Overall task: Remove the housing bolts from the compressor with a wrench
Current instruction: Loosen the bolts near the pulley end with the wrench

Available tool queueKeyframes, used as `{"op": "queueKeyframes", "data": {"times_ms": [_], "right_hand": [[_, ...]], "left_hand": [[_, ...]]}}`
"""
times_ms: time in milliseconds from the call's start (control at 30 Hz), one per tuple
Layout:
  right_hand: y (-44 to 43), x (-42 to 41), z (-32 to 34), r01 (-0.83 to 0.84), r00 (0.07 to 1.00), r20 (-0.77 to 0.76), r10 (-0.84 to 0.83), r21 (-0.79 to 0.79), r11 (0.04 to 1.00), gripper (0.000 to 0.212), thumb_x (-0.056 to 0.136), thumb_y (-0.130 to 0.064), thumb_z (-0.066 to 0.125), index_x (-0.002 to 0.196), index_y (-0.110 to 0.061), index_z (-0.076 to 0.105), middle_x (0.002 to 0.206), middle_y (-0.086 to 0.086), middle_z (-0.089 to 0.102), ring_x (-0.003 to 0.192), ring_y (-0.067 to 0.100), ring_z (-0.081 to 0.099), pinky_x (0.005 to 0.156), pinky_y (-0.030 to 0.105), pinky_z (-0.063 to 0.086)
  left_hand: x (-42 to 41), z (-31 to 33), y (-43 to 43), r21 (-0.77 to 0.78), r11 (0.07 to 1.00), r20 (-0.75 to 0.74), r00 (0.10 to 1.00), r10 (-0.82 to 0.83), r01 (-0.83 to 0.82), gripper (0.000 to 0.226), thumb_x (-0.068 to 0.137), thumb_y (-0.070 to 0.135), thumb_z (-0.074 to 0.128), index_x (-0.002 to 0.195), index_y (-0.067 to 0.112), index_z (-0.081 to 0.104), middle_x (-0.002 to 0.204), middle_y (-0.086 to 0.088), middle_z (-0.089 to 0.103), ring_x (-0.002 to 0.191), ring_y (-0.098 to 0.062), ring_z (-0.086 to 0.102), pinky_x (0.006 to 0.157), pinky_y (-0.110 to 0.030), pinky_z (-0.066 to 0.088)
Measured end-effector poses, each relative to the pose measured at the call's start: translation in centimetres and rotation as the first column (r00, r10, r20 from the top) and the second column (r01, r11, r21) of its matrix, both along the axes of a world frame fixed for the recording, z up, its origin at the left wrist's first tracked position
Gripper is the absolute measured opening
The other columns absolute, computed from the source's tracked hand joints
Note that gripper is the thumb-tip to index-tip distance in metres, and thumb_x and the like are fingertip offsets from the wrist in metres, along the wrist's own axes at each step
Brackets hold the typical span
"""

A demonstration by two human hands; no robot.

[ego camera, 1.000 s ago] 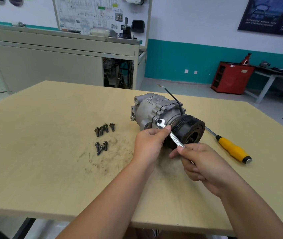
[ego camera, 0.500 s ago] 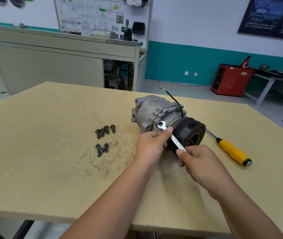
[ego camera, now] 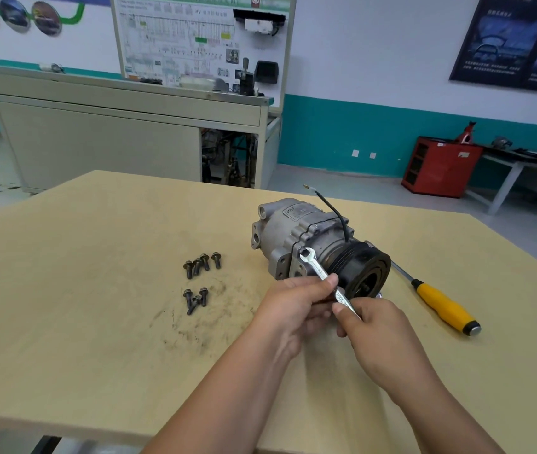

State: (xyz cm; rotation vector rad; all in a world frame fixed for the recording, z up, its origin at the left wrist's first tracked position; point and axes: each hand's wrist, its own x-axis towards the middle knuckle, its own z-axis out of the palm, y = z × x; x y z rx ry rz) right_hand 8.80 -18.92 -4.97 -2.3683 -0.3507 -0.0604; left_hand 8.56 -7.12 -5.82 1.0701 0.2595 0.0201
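Fingers (ego camera: 330, 282) of left hand (ego camera: 293, 306) and right hand (ego camera: 380, 332) pinch wrench (ego camera: 318, 269) shank, open end at compressor (ego camera: 288, 226) flange; best seated square on bolt, pulled steadily.

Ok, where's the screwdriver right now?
In the head view the screwdriver lies on the table to the right of the compressor, its shaft running behind the black pulley, yellow handle nearer the camera.

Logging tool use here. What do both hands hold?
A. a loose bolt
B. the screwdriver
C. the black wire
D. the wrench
D: the left hand and right hand both grip the wrench, its open end at the compressor; the screwdriver lies untouched on the table.
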Motion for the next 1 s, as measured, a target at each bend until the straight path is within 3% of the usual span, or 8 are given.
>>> {"op": "queueKeyframes", "data": {"times_ms": [133,200,767,833,867,900,933,1000], "right_hand": [[-0.1,0.1,0.0,-0.007,1.000,-0.027,0.008,0.015,1.000,0.040,0.094,-0.029,0.053,0.055,-0.019,0.054,0.042,-0.005,0.040,0.042,0.007,0.037,0.045,0.026,0.025],[0.0,0.1,0.0,0.000,1.000,-0.002,0.000,-0.006,1.000,0.040,0.094,-0.029,0.053,0.054,-0.022,0.051,0.044,-0.005,0.042,0.043,0.007,0.039,0.045,0.026,0.025],[1.1,-1.1,-0.1,0.076,0.987,0.149,-0.057,-0.124,0.989,0.026,0.095,-0.033,0.047,0.070,-0.027,0.048,0.060,-0.008,0.047,0.063,0.016,0.048,0.047,0.026,0.027],[0.7,-0.8,0.0,0.012,0.998,0.065,-0.009,-0.047,0.999,0.032,0.095,-0.031,0.050,0.064,-0.023,0.049,0.052,-0.008,0.045,0.053,0.012,0.044,0.044,0.025,0.025],[0.2,-0.5,0.2,-0.024,0.997,-0.067,0.031,0.101,0.995,0.035,0.095,-0.028,0.052,0.061,-0.021,0.051,0.047,-0.008,0.041,0.044,0.009,0.039,0.042,0.023,0.023],[-0.4,-0.2,0.4,-0.015,0.958,-0.265,0.105,0.320,0.947,0.037,0.095,-0.028,0.054,0.060,-0.017,0.052,0.043,-0.007,0.038,0.037,0.009,0.032,0.039,0.021,0.022],[-1.0,0.2,0.5,0.063,0.841,-0.483,0.244,0.536,0.842,0.037,0.093,-0.030,0.056,0.060,-0.014,0.054,0.043,-0.003,0.035,0.034,0.010,0.028,0.037,0.019,0.022],[-2.0,1.2,0.6,0.305,0.475,-0.649,0.594,0.755,0.581,0.028,0.081,-0.029,0.066,0.064,-0.008,0.058,0.045,0.000,0.032,0.032,0.009,0.026,0.031,0.018,0.023]], "left_hand": [[-0.2,0.0,-0.4,-0.146,0.989,-0.044,0.999,-0.029,0.022,0.033,0.087,0.002,0.061,0.054,0.005,0.068,0.057,-0.009,0.067,0.048,-0.016,0.065,0.047,-0.023,0.054],[-0.1,0.1,-0.6,-0.182,0.983,-0.067,0.998,0.004,-0.016,0.027,0.088,-0.001,0.058,0.062,0.002,0.066,0.056,-0.009,0.067,0.047,-0.016,0.065,0.045,-0.024,0.054],[-0.3,1.1,-0.9,-0.258,0.964,-0.160,0.987,0.015,-0.057,0.021,0.095,0.000,0.049,0.075,0.001,0.058,0.048,-0.005,0.064,0.039,-0.011,0.061,0.040,-0.021,0.051],[-0.3,1.1,-0.9,-0.232,0.971,-0.155,0.988,0.015,-0.051,0.021,0.095,0.001,0.049,0.076,0.002,0.058,0.049,-0.004,0.065,0.040,-0.011,0.062,0.044,-0.022,0.051],[-0.3,1.0,-0.9,-0.216,0.975,-0.149,0.989,0.015,-0.048,0.021,0.095,0.002,0.049,0.076,0.002,0.058,0.050,-0.003,0.065,0.040,-0.011,0.062,0.044,-0.022,0.050],[-0.4,1.0,-1.0,-0.209,0.977,-0.142,0.990,0.016,-0.046,0.020,0.094,0.002,0.049,0.077,0.002,0.059,0.050,-0.003,0.065,0.039,-0.011,0.060,0.042,-0.020,0.050],[-0.5,0.9,-1.1,-0.210,0.977,-0.134,0.991,0.016,-0.045,0.019,0.094,0.002,0.050,0.077,0.002,0.059,0.050,-0.004,0.064,0.038,-0.011,0.059,0.039,-0.019,0.048],[-0.5,0.9,-1.1,-0.219,0.975,-0.123,0.992,0.018,-0.045,0.017,0.094,0.001,0.051,0.079,0.001,0.058,0.051,-0.005,0.064,0.036,-0.011,0.057,0.036,-0.018,0.045]]}}
